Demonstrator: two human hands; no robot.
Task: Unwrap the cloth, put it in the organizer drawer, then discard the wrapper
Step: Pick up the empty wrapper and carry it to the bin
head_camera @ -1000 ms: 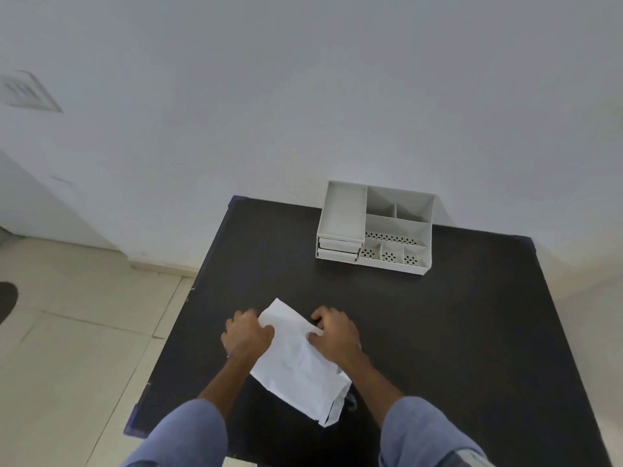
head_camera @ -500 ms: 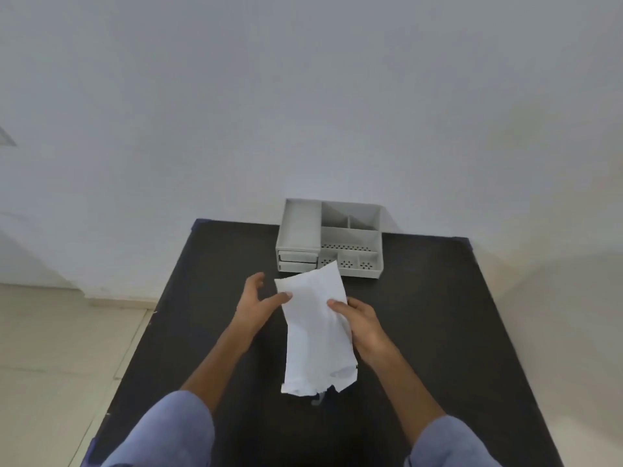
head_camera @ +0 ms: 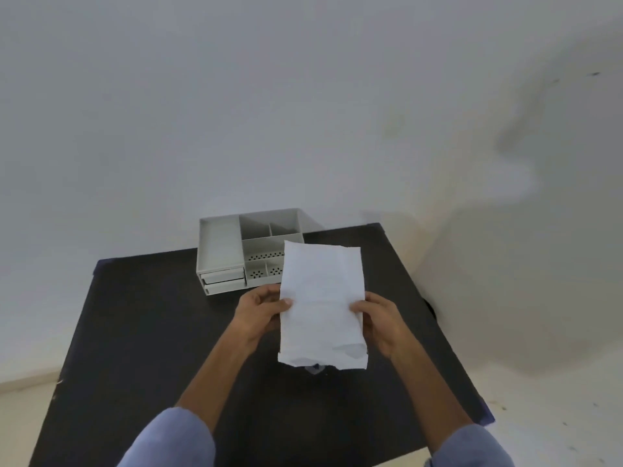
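A white paper wrapper (head_camera: pixel 322 305) is held upright above the black table (head_camera: pixel 141 332), its open ragged end downward. A bit of bluish cloth (head_camera: pixel 315 367) peeks out at that lower end. My left hand (head_camera: pixel 261 310) grips the wrapper's left edge, thumb on the front. On the opposite edge my right hand (head_camera: pixel 377 320) holds it the same way. The grey organizer (head_camera: pixel 220 251) stands at the table's far edge, with two shut drawers (head_camera: pixel 224 281) at its lower left. The wrapper hides the organizer's right front corner.
A white wall rises right behind the organizer. The table's left edge drops to a tiled floor (head_camera: pixel 23 423), and pale floor also shows past the right edge. Bare dark tabletop lies left of my arms.
The wrapper was lifted off the table and turned upright, then raised toward the organizer. My left hand closed on its left edge. The camera view shifted right.
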